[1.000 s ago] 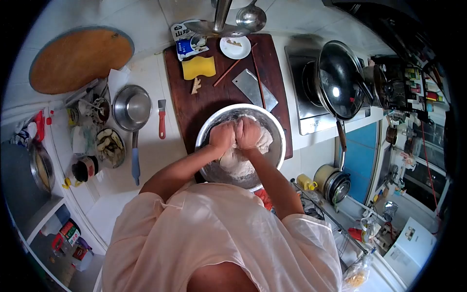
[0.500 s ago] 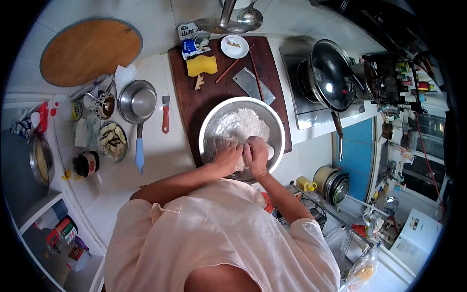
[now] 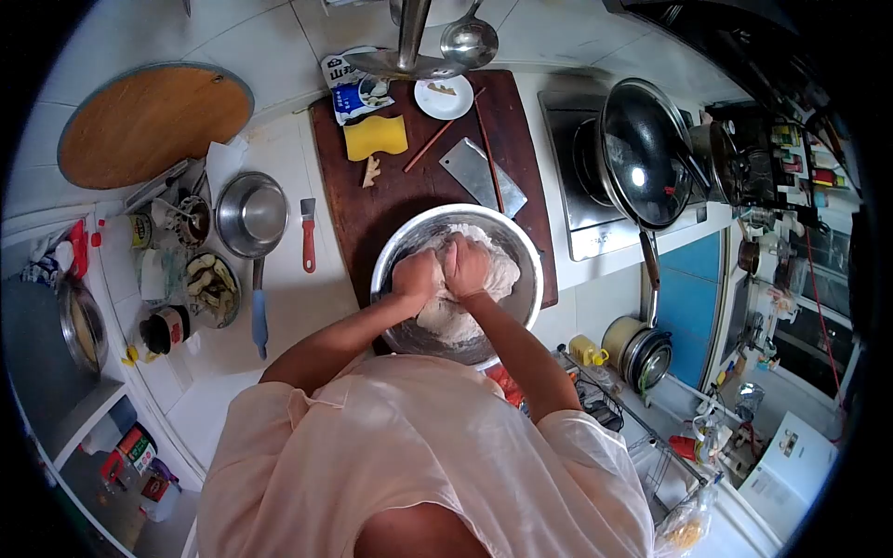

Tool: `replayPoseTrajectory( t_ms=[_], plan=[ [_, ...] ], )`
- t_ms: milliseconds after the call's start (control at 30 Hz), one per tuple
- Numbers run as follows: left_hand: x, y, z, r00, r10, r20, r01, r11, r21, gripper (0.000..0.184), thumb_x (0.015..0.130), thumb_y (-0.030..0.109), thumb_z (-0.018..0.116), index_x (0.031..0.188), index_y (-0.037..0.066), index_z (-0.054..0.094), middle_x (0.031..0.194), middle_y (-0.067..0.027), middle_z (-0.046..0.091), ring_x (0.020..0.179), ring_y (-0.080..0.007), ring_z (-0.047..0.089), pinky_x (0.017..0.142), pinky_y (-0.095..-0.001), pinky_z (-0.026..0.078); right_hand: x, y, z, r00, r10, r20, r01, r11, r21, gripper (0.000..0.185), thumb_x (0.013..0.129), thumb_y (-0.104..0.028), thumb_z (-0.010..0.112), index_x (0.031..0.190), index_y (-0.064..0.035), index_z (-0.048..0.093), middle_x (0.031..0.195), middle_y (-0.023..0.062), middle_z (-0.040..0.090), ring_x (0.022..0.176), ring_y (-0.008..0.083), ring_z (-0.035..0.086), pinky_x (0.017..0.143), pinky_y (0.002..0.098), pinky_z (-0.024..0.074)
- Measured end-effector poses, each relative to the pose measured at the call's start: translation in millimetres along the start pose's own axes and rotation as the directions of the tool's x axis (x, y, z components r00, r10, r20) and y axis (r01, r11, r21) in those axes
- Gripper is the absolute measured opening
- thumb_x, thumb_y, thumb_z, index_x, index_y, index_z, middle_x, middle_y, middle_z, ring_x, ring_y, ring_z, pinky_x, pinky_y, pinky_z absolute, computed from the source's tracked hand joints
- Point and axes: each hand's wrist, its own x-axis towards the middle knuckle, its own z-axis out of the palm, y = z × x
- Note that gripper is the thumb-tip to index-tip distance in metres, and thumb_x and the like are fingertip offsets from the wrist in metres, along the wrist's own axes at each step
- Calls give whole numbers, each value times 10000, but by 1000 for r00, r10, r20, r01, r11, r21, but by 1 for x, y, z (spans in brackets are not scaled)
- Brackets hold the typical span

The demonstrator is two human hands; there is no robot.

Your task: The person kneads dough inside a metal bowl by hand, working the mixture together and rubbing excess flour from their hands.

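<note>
A wide steel mixing bowl sits on the near end of a dark wooden board, close to my body. Inside is a pale, rough mass of dough, with floury patches at its far side. My left hand is curled into a fist on the dough's left part. Right beside it, my right hand has its fingers bent down into the dough. The fingertips of both hands are hidden.
On the board lie a cleaver, chopsticks, a yellow sponge, ginger and a small plate. A saucepan and a red-handled scraper are left; a lidded wok stands on the right stove.
Both hands have shifted farther from my body within the bowl and now press into the dough. The dough looks more gathered. The camera view has tilted slightly.
</note>
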Motion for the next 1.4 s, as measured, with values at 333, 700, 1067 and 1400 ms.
replayPoseTrajectory(
  t_ms=[333, 700, 1067, 1400],
  plan=[
    [-19, 0, -8, 999, 46, 21, -43, 989, -138, 664, 616, 344, 833, 1145, 34, 576, 1036, -198, 635, 931, -386, 616, 793, -465, 490, 29, 1, -35, 854, 90, 513, -249, 935, 251, 553, 902, -524, 496, 997, -7, 666, 845, 239, 647, 847, 339, 637, 788, 368, 479],
    [-71, -6, 5, 962, -102, 254, 263, 600, -756, 854, 662, 312, 836, 1324, -11, 403, 1227, -245, 529, 1154, -347, 530, 984, -393, 414, 11, 28, -117, 568, 161, 807, -817, -2, 576, 643, 952, -550, 398, 978, 27, 680, 1001, 140, 675, 927, 213, 632, 822, 333, 509],
    [-77, 21, -43, 952, 301, 56, -276, 923, -268, 852, 692, 144, 725, 1379, -77, 273, 1420, -274, 304, 1340, -433, 266, 1129, -459, 226, -59, -89, -88, 998, -28, -48, 41, 955, 294, 286, 927, -194, 460, 1100, -12, 596, 1088, 207, 599, 1014, 363, 567, 888, 417, 441],
    [4, 12, 11, 945, 323, 51, -326, 942, 79, 671, 662, 111, 684, 1287, 57, 447, 1360, -137, 438, 1277, -343, 381, 1038, -473, 323, -42, 3, -11, 971, 102, -218, -62, 981, 185, 400, 963, -300, 334, 1110, -14, 573, 1078, 205, 575, 1006, 396, 542, 881, 459, 413]
  ],
)
